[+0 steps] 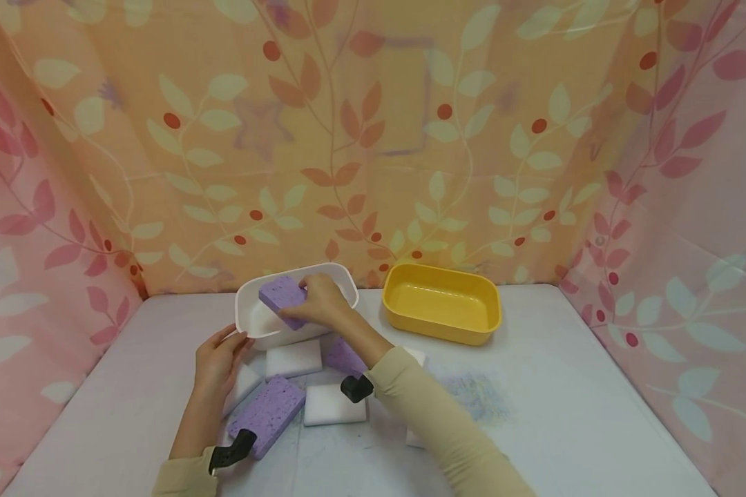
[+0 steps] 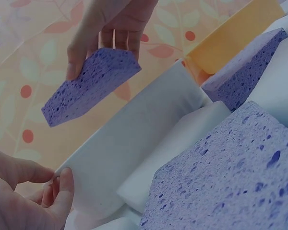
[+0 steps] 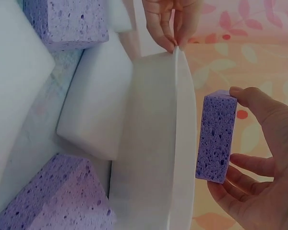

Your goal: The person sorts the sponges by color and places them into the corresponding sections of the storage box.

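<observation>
- The right hand [image 1: 324,301] reaches in from the lower right of the head view, its forearm slanting up and leftward above the loose sponges; the hand is raised over the white tub [image 1: 253,319];
- its fingers grip a purple sponge [image 1: 281,293], thumb on one edge and fingers on the opposite one, the gap just as wide as the sponge;
- this sponge is above the mouth of the tub, apart from the rim, and juts out leftward past the fingertips;
- in the head view its long axis slants from upper left to lower right, one broad face turned up; in the right wrist view a narrow side faces the camera, standing nearly upright;
- the left hand [image 1: 216,359] comes up from the lower left; its thumb and fingers pinch the tub's rim at the near left corner;
- in front of the tub lie white sponges [image 1: 334,406] and other purple sponges [image 1: 275,406]; the yellow tub [image 1: 443,330] stands just beside, to the right.
</observation>
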A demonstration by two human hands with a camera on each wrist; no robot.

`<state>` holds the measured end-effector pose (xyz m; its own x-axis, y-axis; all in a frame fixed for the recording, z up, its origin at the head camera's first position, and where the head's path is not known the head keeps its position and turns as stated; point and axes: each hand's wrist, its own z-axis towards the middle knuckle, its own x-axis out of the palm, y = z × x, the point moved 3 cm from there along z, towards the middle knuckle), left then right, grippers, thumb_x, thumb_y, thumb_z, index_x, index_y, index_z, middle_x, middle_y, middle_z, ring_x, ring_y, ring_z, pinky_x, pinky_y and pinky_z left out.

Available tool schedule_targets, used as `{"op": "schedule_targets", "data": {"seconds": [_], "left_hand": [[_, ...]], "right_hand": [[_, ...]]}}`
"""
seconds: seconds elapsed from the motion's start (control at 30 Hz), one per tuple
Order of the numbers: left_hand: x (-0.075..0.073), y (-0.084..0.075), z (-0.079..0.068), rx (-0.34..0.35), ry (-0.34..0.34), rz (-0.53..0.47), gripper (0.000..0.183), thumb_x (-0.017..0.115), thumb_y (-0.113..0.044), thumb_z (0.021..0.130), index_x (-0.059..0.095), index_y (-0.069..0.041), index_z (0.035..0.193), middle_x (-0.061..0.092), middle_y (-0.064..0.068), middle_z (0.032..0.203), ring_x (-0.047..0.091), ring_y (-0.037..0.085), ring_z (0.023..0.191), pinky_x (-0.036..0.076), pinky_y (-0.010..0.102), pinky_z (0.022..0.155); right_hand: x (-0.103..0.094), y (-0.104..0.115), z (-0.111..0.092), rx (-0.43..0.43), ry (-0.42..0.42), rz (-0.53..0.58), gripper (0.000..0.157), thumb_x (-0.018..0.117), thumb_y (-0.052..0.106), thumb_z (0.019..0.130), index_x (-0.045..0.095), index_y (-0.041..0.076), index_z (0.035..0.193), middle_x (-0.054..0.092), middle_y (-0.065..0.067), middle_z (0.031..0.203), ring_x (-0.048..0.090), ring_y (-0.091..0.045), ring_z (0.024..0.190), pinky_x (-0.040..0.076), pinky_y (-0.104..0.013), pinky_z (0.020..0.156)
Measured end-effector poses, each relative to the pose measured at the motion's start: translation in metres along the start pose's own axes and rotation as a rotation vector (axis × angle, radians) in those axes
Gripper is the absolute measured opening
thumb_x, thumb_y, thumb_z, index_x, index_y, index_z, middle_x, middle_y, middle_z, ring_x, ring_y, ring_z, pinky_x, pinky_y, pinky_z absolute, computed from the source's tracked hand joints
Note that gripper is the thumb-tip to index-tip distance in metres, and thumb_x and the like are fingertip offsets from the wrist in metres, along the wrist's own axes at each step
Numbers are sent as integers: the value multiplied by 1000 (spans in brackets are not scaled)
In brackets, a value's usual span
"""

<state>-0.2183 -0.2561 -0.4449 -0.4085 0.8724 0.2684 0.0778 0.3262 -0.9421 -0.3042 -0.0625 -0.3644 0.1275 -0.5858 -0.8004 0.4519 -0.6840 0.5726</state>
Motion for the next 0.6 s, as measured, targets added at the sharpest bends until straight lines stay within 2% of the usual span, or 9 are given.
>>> {"op": "schedule_targets", "data": {"seconds": [0.17,0.4,0.6], "left_hand": [[-1,0,-1,-3,3,0,60,51,8,104,26,15,159,62,-11,86,69,-3,80,58,18,92],[-1,0,0,-4,1,-15,61,53,9,104,27,15,159,64,-10,86,69,-2,79,59,17,89],[1,-1,-1,9,3,-19,61,53,10,103,27,16,158,64,-7,89,70,-2,80,59,17,90]], "right_hand": [[8,5,5,13,-30,-27,52,90,43,82,74,1,108,73,-2,93,55,-7,76,45,-16,63],[17,13,8,86,-55,-45,61,89,46,83,73,1,120,73,-8,111,61,-12,92,54,-21,79],[29,10,13,148,-87,-84,66,89,50,82,72,1,122,69,-9,114,60,-16,96,55,-27,86]]}}
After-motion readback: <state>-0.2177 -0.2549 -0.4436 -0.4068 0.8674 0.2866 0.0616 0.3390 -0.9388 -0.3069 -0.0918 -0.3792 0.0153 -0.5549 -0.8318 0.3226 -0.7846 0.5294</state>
